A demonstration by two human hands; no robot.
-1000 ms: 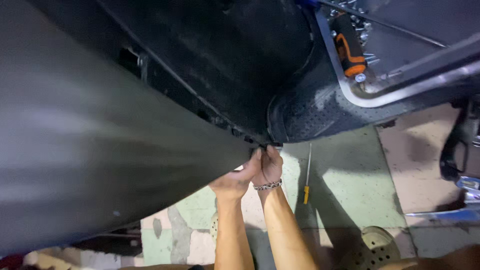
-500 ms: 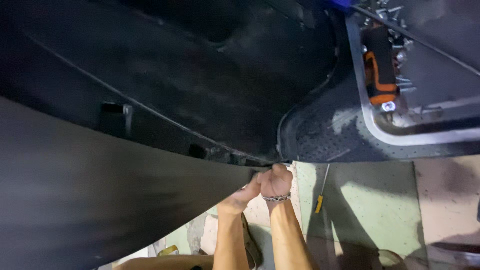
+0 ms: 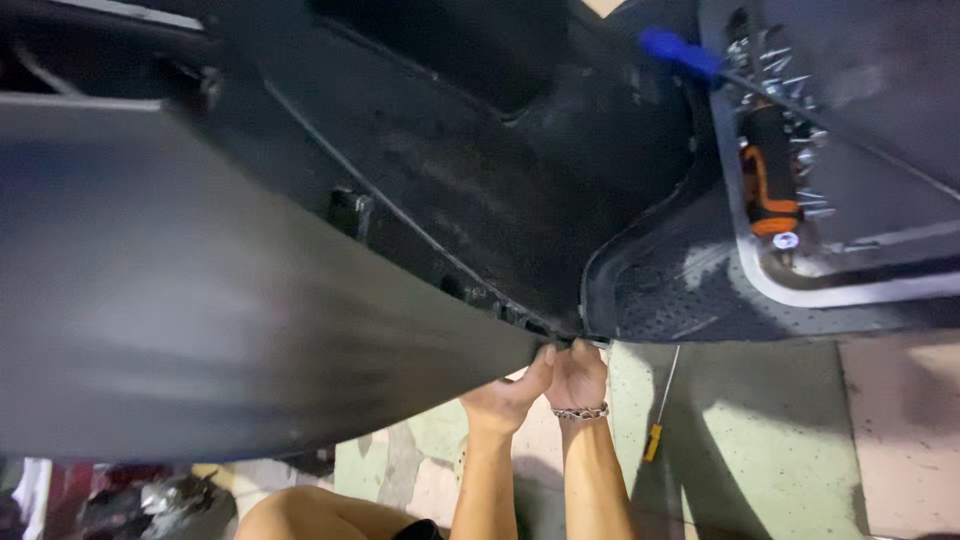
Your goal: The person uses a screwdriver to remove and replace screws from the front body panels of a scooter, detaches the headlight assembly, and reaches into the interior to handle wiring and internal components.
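Both of your hands meet at the lower corner of the large, smooth dark grey body panel [image 3: 230, 330], just where it joins the black textured plastic footboard [image 3: 680, 290]. Your left hand [image 3: 505, 395] curls its fingers up around the panel's bottom edge, thumb pressed against it, so the panel sits directly above and over those fingers. Your right hand [image 3: 577, 378], with a beaded metal bracelet [image 3: 581, 412] at the wrist, has its fingers hooked up under the seam; whether they pinch anything small there is hidden. Just beside your right wrist, on the green-painted concrete floor [image 3: 740, 440], lies a thin yellow-handled screwdriver [image 3: 660, 415].
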